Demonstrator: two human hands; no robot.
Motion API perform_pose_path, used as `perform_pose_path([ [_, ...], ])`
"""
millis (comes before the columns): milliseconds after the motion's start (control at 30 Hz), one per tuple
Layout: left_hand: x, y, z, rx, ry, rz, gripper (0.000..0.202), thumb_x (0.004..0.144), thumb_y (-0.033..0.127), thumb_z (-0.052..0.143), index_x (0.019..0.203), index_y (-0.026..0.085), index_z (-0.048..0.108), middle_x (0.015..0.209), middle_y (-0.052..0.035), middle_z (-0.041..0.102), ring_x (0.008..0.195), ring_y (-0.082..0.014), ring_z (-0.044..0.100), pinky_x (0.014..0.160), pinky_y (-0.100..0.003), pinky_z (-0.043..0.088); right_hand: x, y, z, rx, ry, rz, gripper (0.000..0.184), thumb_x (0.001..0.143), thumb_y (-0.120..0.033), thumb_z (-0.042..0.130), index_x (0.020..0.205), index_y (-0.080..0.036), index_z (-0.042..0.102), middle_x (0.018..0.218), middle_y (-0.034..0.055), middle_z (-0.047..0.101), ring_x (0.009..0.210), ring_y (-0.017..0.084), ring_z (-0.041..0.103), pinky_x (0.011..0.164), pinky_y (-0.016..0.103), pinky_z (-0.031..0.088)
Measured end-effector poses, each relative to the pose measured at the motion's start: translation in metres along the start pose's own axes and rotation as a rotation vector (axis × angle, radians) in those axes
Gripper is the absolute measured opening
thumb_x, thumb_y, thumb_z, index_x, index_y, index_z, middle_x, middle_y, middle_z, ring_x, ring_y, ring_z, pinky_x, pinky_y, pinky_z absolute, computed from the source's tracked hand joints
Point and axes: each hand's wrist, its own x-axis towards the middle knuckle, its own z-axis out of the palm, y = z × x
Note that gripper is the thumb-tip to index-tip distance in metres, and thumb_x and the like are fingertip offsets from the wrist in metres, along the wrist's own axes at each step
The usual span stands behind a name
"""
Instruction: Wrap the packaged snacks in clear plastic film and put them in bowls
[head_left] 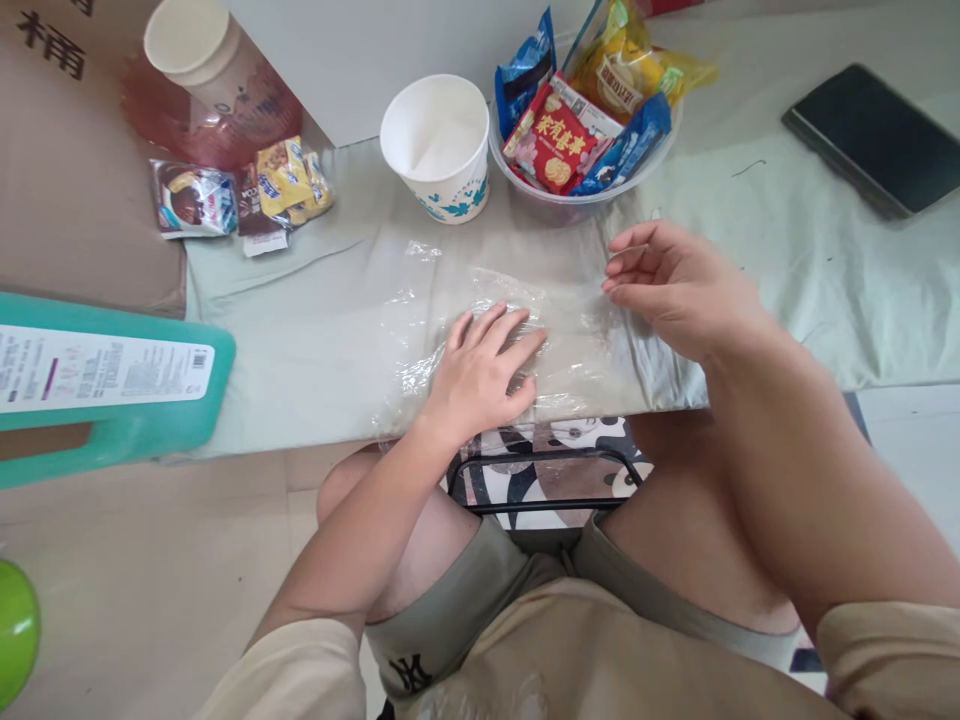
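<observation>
A sheet of thin clear plastic film (pixel 574 370), wrinkled and shiny, lies on the cloth-covered surface in front of me. My left hand (pixel 484 370) rests flat on it with the fingers spread. Over the film's right side is my right hand (pixel 675 285), its fingers loosely bent and a little apart from the thumb; nothing shows clearly between them. Just beyond my hands stand a white paper cup (pixel 439 150) with a blue-green leaf pattern and a clear plastic bowl (pixel 585 210) of wrapped snacks, a red packet (pixel 555 135) among them.
Small snack packets (pixel 195 200) lie at the back left, before a tall paper cup (pixel 187 45). A teal plastic container (pixel 217 380) with a label is at the left edge. A dark phone (pixel 885 135) lies at the right. The pale cloth (pixel 810 300) ends above my knees.
</observation>
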Motion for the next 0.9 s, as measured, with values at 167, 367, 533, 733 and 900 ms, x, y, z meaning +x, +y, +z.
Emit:
perform_pose_path([
  [167,0.000,-0.003,-0.004,-0.005,-0.020,0.019,0.051,0.091,0.029,0.060,0.141,0.025,0.064,0.159,-0.0118,0.054,0.154,-0.0362,0.041,0.127,-0.061,0.027,-0.004,-0.001,-0.002,-0.057,-0.122,0.149,0.043,0.065,-0.011,0.081,0.102,-0.024,0.064,0.099,0.0056,0.069,0.089,0.019,0.066,0.070,0.030,0.056],
  [367,0.001,-0.019,-0.023,-0.089,-0.154,0.130,0.054,0.080,0.023,0.065,0.134,0.028,0.069,0.159,-0.0085,0.054,0.154,-0.0363,0.042,0.128,-0.061,0.026,-0.003,0.003,-0.004,-0.137,-0.245,0.167,0.049,0.059,-0.005,0.079,0.101,-0.027,0.067,0.098,0.0015,0.061,0.069,0.012,0.054,0.058,0.027,0.047],
  [533,-0.001,-0.025,-0.030,-0.127,-0.197,0.130,0.057,0.075,0.020,0.066,0.131,0.029,0.072,0.159,-0.0059,0.054,0.154,-0.0349,0.042,0.130,-0.058,0.025,-0.009,0.002,0.002,-0.148,-0.391,0.217,0.057,0.059,-0.003,0.072,0.110,-0.028,0.065,0.095,-0.0005,0.055,0.067,0.010,0.049,0.056,0.024,0.041],
  [733,-0.002,-0.029,-0.029,-0.146,-0.220,0.157,0.058,0.077,0.023,0.065,0.134,0.028,0.070,0.159,-0.0067,0.055,0.154,-0.0351,0.042,0.130,-0.059,0.024,-0.015,0.008,-0.002,-0.189,-0.549,0.116,0.059,0.064,-0.008,0.068,0.119,-0.027,0.059,0.091,-0.0017,0.050,0.066,0.010,0.045,0.055,0.023,0.038],
  [900,-0.001,-0.030,-0.027,-0.143,-0.203,0.185,0.056,0.077,0.026,0.067,0.133,0.029,0.070,0.158,-0.0068,0.056,0.152,-0.0356,0.045,0.129,-0.059,0.025,-0.015,0.010,-0.008,-0.207,-0.599,0.125,0.058,0.067,-0.009,0.068,0.121,-0.028,0.055,0.091,-0.0019,0.049,0.064,0.010,0.042,0.054,0.024,0.036],
])
